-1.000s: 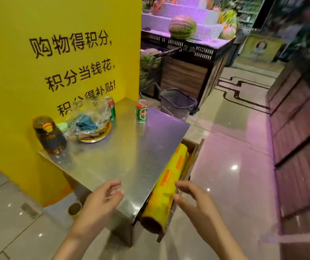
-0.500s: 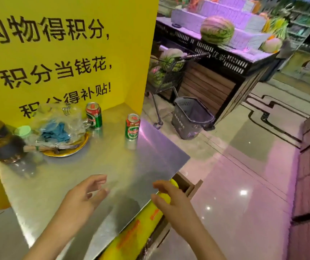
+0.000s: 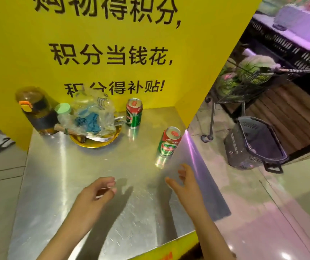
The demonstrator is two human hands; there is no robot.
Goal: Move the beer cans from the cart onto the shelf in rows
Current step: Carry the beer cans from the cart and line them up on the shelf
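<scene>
Reaching is the step in hand, as I read it: both hands are out over the brushed steel worktop [image 3: 60,184] and empty, neither touching a can. The right hand [image 3: 186,182] has its fingers [image 3: 183,168] spread apart and lies nearest the red-and-green beer can [image 3: 169,141] standing upright by the worktop's right edge. The left hand [image 3: 94,194] hangs loosely curled, fingers [image 3: 109,184] apart around nothing.

A second red-and-green beer can [image 3: 134,115] stands further back, against the yellow printed wall panel [image 3: 103,34], well apart from the near can and just beside a gold dish piled with clear plastic bags [image 3: 94,126]. Beyond the dish stands a dark amber bottle with an orange latch [image 3: 37,111].

Next, I judge, the right hand must close round the near can without nudging it off the edge. Nothing blocks that reach. No shelf shows from here; a wire trolley [image 3: 248,85] and a grey basket [image 3: 255,145] stand past the worktop's right side.
</scene>
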